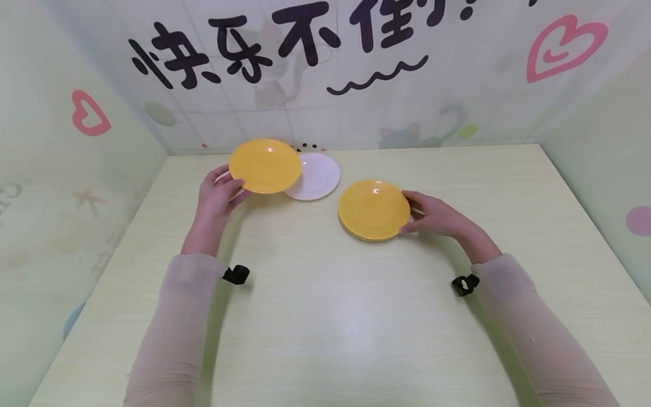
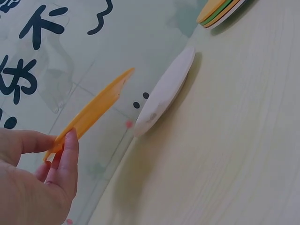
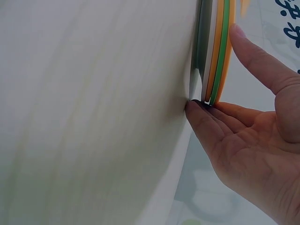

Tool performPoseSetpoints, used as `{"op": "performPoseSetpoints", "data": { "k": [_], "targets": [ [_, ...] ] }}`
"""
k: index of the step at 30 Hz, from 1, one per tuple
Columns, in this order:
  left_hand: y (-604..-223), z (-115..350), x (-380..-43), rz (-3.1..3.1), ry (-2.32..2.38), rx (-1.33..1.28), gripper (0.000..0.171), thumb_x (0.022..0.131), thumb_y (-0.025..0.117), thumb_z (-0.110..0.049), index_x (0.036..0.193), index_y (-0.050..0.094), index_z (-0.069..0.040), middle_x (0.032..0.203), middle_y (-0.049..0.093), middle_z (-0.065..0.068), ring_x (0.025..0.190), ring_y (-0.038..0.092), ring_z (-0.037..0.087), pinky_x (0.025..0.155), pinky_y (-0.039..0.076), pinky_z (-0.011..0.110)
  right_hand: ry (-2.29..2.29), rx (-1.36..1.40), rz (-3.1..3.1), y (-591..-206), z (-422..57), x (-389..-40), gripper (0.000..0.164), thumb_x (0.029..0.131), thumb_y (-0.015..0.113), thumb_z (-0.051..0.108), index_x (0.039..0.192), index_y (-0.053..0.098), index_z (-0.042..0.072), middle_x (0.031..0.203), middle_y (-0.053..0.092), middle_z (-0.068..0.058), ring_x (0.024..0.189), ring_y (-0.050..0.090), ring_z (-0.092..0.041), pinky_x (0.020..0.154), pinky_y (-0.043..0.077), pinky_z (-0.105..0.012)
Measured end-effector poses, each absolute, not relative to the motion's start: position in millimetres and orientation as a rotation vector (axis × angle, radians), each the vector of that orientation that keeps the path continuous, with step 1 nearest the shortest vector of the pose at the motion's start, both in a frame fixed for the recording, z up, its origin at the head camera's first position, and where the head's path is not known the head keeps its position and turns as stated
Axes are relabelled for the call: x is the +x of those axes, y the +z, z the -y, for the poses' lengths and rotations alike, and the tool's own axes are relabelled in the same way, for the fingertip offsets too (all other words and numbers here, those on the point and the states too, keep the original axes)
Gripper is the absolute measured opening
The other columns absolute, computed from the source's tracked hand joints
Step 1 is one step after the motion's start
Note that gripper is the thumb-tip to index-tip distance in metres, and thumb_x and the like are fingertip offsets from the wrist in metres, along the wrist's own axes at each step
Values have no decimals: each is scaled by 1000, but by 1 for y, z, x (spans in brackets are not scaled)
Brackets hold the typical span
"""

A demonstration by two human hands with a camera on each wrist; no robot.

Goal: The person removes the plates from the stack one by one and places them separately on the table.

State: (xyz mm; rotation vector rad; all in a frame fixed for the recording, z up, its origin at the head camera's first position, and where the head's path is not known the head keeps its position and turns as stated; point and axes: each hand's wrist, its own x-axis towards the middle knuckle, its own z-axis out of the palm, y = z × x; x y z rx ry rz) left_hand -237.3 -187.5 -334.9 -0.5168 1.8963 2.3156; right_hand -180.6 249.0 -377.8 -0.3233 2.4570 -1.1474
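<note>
My left hand (image 1: 216, 195) pinches a yellow plate (image 1: 265, 165) by its left rim, thumb on top and fingers beneath. The left wrist view has this plate (image 2: 96, 110) tilted and raised off the table. Behind and partly under it in the head view, a white plate (image 1: 321, 176) lies on the table. To the right is a stack of plates (image 1: 374, 209) with a yellow one on top. From the side, the stack (image 3: 220, 51) shows yellow, green and white edges. My right hand (image 1: 432, 215) grips the stack's right edge, its thumb at the top rim and fingers low by the table.
The pale wooden table (image 1: 325, 316) ends at a back wall (image 1: 356, 118) printed with black characters and hearts. Side walls stand at the left (image 1: 61, 186) and right. A small black wrist device (image 1: 236, 275) sits at the left cuff, another (image 1: 465, 285) at the right.
</note>
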Motion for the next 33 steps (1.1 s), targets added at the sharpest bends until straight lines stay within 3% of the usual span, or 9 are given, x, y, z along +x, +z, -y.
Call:
{"op": "performPoseSetpoints", "data": {
  "k": [9, 14, 26, 33],
  "targets": [
    [-342, 200, -241, -1848, 2375, -620, 67, 92, 62, 6, 150, 35, -16, 117, 54, -2, 97, 67, 11, 81, 62, 21, -1141, -321, -2461, -378, -249, -180, 94, 86, 78, 14, 155, 17, -9, 162, 22, -26, 150, 26, -42, 123, 31, -51],
    [-345, 206, -241, -1838, 2390, -648, 66, 93, 61, 6, 150, 35, -16, 117, 55, -2, 94, 68, 10, 87, 61, 24, -1144, -317, -2456, -377, -249, -179, 94, 86, 78, 14, 155, 17, -9, 163, 21, -26, 150, 25, -42, 123, 30, -51],
    [-355, 216, -244, -1842, 2350, -792, 67, 96, 55, 7, 153, 29, -18, 114, 52, -4, 97, 63, 9, 86, 61, 19, -1155, -320, -2444, -378, -249, -179, 95, 86, 79, 16, 155, 17, -7, 163, 21, -26, 150, 25, -42, 123, 31, -51],
    [-360, 220, -246, -1860, 2315, -818, 70, 95, 55, 8, 153, 26, -17, 114, 51, -5, 92, 63, 7, 80, 61, 18, -1150, -320, -2449, -377, -248, -179, 95, 86, 78, 15, 155, 17, -7, 163, 21, -26, 150, 25, -42, 123, 30, -51]
  ]
}}
